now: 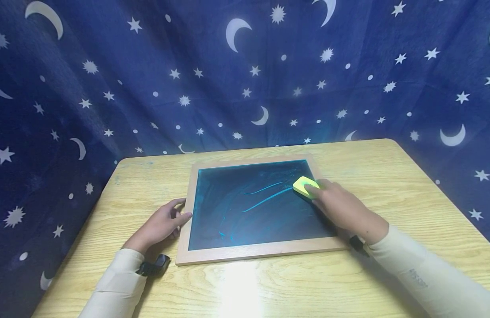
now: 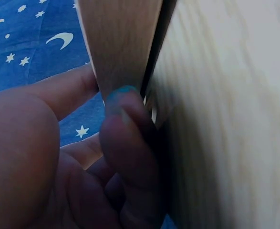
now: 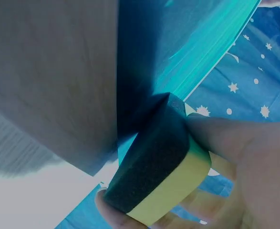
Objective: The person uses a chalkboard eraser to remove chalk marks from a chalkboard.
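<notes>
A framed chalkboard (image 1: pixel 229 185) lies on the table, bearing blue chalk strokes and smears. At its left side my left hand (image 1: pixel 161 223) holds the wooden frame (image 2: pixel 120 43) by its edge, thumb and fingers against the wood; one fingertip shows blue chalk. Near the board's upper right, my right hand (image 1: pixel 340 205) grips a yellow chalkboard eraser (image 1: pixel 302 185), with a finger on its top. The right wrist view shows the eraser's dark felt pad (image 3: pixel 151 160) facing the board, with thumb and fingers around the yellow body.
The light wood table (image 1: pixel 149 185) extends around the board. Behind and beside it hangs a dark blue curtain (image 1: pixel 213 79) with moons and stars. Black wrist straps (image 1: pixel 153 266) sit at the cuffs of the pale sleeves.
</notes>
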The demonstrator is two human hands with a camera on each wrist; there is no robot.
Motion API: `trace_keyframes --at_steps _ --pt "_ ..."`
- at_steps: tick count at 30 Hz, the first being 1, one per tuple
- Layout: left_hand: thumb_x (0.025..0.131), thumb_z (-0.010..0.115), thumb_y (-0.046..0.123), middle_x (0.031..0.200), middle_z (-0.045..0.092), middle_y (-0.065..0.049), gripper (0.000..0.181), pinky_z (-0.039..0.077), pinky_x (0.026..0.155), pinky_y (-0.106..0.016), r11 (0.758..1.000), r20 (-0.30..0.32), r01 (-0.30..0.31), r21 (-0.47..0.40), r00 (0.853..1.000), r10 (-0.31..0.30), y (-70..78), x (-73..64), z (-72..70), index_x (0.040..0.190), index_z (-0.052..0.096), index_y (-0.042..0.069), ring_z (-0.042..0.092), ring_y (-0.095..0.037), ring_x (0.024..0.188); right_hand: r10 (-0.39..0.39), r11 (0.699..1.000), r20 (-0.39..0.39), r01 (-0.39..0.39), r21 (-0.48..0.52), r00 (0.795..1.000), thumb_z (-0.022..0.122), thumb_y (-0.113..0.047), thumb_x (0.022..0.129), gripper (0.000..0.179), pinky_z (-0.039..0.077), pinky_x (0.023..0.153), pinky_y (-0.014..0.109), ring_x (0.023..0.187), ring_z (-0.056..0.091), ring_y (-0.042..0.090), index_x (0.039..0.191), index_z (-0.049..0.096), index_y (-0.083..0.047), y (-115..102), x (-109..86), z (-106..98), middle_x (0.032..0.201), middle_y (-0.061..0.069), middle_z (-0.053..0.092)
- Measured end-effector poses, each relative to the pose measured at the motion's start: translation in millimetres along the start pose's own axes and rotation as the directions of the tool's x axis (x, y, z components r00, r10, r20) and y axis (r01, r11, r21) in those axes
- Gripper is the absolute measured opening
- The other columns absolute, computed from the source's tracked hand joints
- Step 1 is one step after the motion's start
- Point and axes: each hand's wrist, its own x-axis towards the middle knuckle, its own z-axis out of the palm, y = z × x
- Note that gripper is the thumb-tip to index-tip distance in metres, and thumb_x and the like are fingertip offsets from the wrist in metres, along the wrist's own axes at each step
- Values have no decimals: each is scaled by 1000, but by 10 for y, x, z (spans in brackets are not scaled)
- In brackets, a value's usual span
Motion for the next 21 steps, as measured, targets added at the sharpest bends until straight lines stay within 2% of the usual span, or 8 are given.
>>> trace_keyframes --at_steps 4,12,21 --pt "100 62 34 81 54 -7 73 49 54 -31 1000 -1 -2 1 1000 2 -7 2 2 154 29 0 55 -18 62 -4 1000 -2 4 7 1000 69 -5 92 41 56 71 54 84 63 36 133 65 -8 18 20 -3 104 23 64" --pt "100 63 34 81 54 -7 72 49 54 -31 1000 -6 1 4 1000 -1 -2 1 4 154 30 0 56 -18 63 -2 1000 5 2 4 1000 66 -4 93 41 54 84 61 103 64 49 134 63 -8 18 59 -8 124 30 62" --pt "100 62 34 82 55 -7 71 49 54 -31 1000 -6 11 10 1000 -11 16 -2 3 154 31 1 56 -18 63 -39 999 -5 39 16 999 66 -4 93 40 54 85 59 103 65 47 133 65 -8 -49 112 17 125 26 63"
